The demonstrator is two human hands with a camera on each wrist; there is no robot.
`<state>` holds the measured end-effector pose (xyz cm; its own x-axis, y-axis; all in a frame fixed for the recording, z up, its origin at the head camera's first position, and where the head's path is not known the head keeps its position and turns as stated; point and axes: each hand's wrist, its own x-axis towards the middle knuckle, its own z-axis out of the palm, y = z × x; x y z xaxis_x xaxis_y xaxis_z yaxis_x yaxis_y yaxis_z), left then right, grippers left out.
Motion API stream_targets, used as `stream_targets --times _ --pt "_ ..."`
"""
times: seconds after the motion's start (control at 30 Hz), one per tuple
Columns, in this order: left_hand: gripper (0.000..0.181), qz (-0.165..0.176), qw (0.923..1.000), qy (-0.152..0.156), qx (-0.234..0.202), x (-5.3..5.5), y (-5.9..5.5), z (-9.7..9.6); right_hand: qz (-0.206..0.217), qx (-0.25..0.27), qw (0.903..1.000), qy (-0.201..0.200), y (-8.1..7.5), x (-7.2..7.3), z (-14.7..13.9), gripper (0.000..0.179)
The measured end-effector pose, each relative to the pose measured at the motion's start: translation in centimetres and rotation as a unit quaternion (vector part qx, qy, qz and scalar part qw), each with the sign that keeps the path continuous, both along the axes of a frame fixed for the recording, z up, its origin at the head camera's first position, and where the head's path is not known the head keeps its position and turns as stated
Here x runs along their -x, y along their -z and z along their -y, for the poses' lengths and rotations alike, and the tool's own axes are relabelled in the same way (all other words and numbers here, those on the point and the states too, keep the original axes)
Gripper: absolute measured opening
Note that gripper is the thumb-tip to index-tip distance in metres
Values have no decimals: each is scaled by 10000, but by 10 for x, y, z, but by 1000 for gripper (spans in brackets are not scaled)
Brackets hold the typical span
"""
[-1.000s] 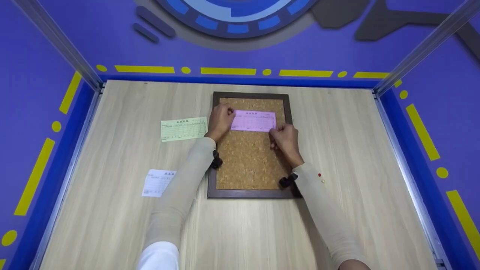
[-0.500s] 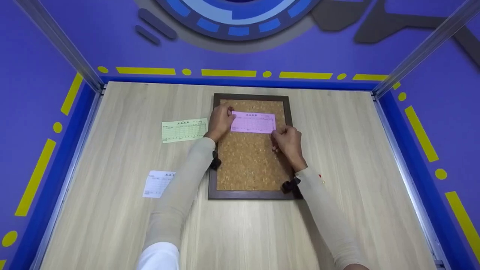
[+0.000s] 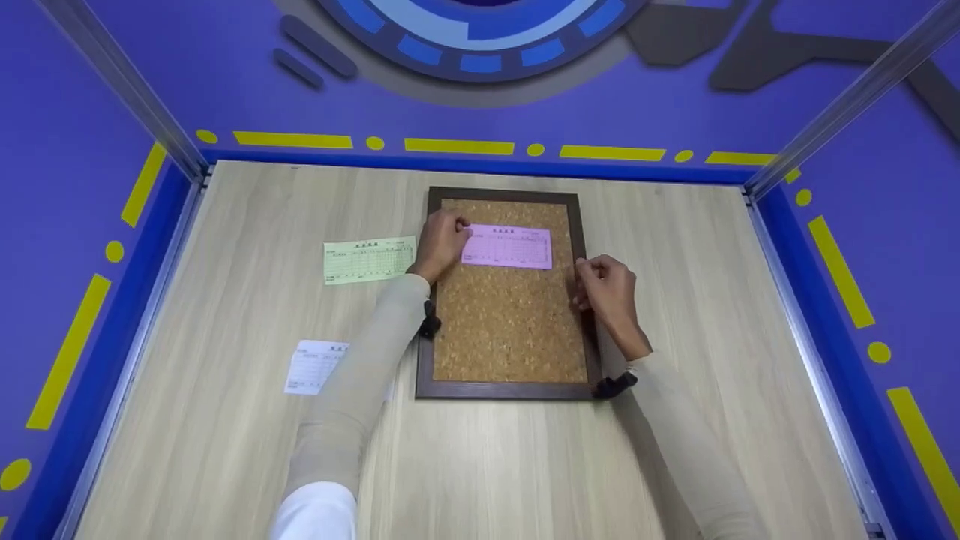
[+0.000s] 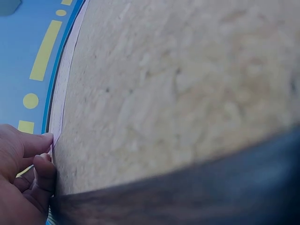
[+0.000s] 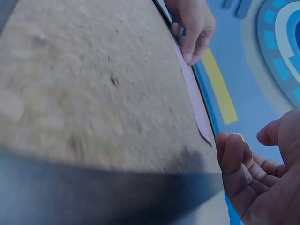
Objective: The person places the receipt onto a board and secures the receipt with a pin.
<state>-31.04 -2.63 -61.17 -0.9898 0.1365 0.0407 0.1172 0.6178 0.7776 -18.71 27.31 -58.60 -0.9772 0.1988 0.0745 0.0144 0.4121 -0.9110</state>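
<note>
A pink paper slip (image 3: 511,247) printed with a table lies across the upper part of a cork board (image 3: 506,330) in a dark brown frame. My left hand (image 3: 444,241) holds the slip's left end at its upper corner; in the left wrist view, thumb and finger (image 4: 37,140) meet at that end. My right hand (image 3: 609,294) hovers over the board's right frame edge, apart from the slip. The right wrist view shows its fingers (image 5: 234,157) loosely curled and the thumb standing away, with nothing between them.
Left of the board, a green printed slip (image 3: 367,260) lies on the wooden table (image 3: 510,472). Nearer, a white slip (image 3: 311,366) is partly covered by the left sleeve (image 3: 360,375). Blue-purple walls (image 3: 480,112) enclose the table's back and sides.
My right hand has let go of the pink slip's lower right corner and moved right and slightly nearer. Its forearm now hides the small red and pale things on the table. The left hand stays.
</note>
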Motion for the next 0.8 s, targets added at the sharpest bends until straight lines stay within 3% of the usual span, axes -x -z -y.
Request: stream_targets --times 0.13,0.27,0.53,0.57,0.67,0.77,0.8 --pt "17 37 9999 38 88 3 1 1 -72 -114 9999 -22 -7 -6 -13 32" --pt "19 84 9993 164 330 -3 -10 -2 -140 -229 9996 7 -12 -12 -27 35" --pt "22 -96 9966 373 732 -6 -14 -2 -207 -216 9995 129 -14 -22 -47 37" --pt "22 -264 9959 441 747 -1 -5 -1 -218 -199 9995 140 -14 -23 -48 35" --pt "21 -567 9935 592 786 3 1 1 -255 -126 9995 123 -15 -26 -50 28" --pt "22 -790 9916 632 805 13 18 2 -305 41 9995 74 -23 -31 -48 23" --pt "24 -701 9922 619 818 11 14 2 -324 70 9994 65 -26 -33 -47 23"
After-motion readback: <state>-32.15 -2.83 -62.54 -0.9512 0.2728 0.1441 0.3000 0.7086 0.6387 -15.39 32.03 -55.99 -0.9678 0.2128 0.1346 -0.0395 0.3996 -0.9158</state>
